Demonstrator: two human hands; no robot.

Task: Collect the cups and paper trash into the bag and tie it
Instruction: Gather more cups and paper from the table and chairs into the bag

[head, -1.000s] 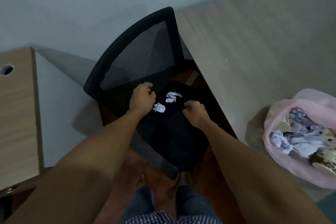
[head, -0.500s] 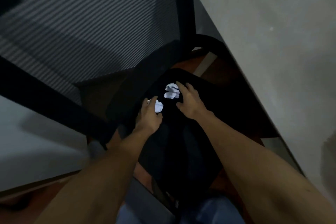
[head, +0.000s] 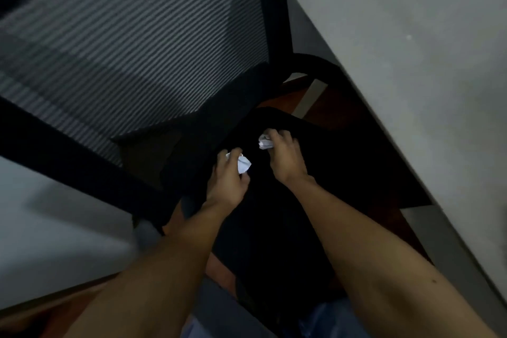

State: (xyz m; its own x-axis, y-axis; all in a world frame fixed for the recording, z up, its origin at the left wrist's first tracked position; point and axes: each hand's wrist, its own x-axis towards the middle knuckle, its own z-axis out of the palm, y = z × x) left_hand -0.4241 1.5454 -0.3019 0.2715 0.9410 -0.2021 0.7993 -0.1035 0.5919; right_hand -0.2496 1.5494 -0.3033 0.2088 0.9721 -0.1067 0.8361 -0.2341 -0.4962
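Two crumpled white paper balls lie on the black seat (head: 343,162) of an office chair. My left hand (head: 227,178) curls its fingers round the nearer paper ball (head: 243,164), which sticks out on the thumb side. My right hand (head: 285,156) closes over the farther paper ball (head: 265,143), of which only the left edge shows. The trash bag and the cups are out of view.
The chair's mesh backrest (head: 131,44) fills the upper left, very close to the camera. A grey desk top (head: 411,49) runs along the right, its edge just beside the seat. Reddish floor (head: 307,93) shows behind the seat.
The view has dropped closer to the seat. Both hands have closed round the two paper balls that they were only touching half a second ago.
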